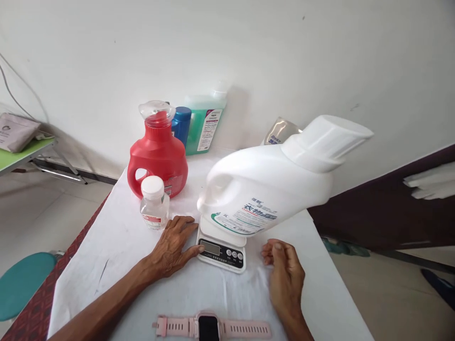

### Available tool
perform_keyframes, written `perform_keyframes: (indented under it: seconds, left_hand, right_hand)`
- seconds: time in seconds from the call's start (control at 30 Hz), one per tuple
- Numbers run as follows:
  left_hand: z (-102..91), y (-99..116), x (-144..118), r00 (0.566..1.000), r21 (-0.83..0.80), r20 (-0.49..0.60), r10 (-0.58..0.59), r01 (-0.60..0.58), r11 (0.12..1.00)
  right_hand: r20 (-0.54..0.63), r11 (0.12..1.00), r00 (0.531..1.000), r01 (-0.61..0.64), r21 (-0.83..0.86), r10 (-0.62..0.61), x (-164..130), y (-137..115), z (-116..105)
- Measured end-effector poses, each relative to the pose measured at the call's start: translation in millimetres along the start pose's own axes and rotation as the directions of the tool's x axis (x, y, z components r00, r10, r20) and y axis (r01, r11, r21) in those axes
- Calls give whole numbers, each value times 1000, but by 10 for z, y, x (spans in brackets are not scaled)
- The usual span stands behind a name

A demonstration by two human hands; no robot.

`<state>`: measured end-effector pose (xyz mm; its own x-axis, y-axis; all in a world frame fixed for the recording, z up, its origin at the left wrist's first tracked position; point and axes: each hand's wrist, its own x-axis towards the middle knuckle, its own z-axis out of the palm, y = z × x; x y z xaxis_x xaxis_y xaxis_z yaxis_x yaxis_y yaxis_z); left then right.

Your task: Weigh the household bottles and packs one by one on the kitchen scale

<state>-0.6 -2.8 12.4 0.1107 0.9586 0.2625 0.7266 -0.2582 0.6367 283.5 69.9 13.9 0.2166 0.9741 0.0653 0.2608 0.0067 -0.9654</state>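
A large white laundry detergent bottle [263,189] with a white cap stands on the platform of a small white kitchen scale [221,252]. My left hand [174,246] lies flat on the cloth to the left of the scale, fingers apart, with the thumb at the scale's dark display panel. To the right of the scale, just below the bottle, my right hand [284,272] is loosely closed, and I see nothing in it. A pink-strapped watch [208,327] lies on the cloth in front of the scale.
A red jug [158,156] and a small clear bottle with a white lid [154,208] stand left of the scale. Behind them are a blue bottle [182,124], a green jug [204,128] and a silvery pouch [280,131] against the wall. A teal stool [26,284] is at lower left.
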Motion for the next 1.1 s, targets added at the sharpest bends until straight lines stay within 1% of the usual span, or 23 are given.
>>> perform_keyframes:
  seconds: [0.1,0.2,0.37,0.47,0.53,0.63,0.7,0.73,0.8,0.87,0.97,1.0,1.03,1.1]
  left_hand:
    - [-10,18,10,1000,22,-5,3,-2,1000]
    - [-8,32,16,1000,59,-24,6,-5,998]
    - [34,69,14,999,157,-40,24,-18,987]
    - [40,114,1,999,169,-43,15,-7,986]
    - [12,167,-16,999,119,-35,-25,29,992]
    - [-76,317,-38,986,-42,-27,-162,161,986]
    - [-152,463,-26,967,-149,-56,-249,239,960]
    - [-191,543,-4,959,-184,-86,-270,251,950]
    - [-269,699,83,948,-210,-181,-263,224,952]
    - [-344,832,230,929,-190,-289,-233,183,965]
    - [-462,969,542,876,-141,-440,-199,151,978]
    - [-503,997,658,863,-135,-471,-180,131,982]
    - [-544,1015,774,861,-136,-485,-155,101,986]
    - [-620,1016,990,874,-152,-471,-116,49,987]
  right_hand:
    - [82,1000,997,0,-23,2,-57,95,2]
    - [99,1000,995,-27,-15,28,-7,68,-17]
    - [142,999,989,-27,-27,30,21,53,-60]
    - [166,998,986,-16,-58,25,13,65,-79]
    - [173,998,985,3,-69,9,17,73,-87]
    - [186,998,982,14,-64,-2,34,70,-91]
    - [183,997,983,22,-73,-8,41,46,-93]
    - [183,996,983,27,-80,-12,43,27,-95]
    - [185,996,983,37,-83,-22,42,-16,-99]
    - [188,997,981,48,-60,-36,40,-54,-101]
    - [185,997,980,75,-30,-68,42,-74,-98]
    - [183,996,980,85,-27,-79,45,-71,-94]
    - [180,995,980,94,-26,-88,50,-65,-90]
    - [175,993,979,115,-24,-109,63,-47,-82]
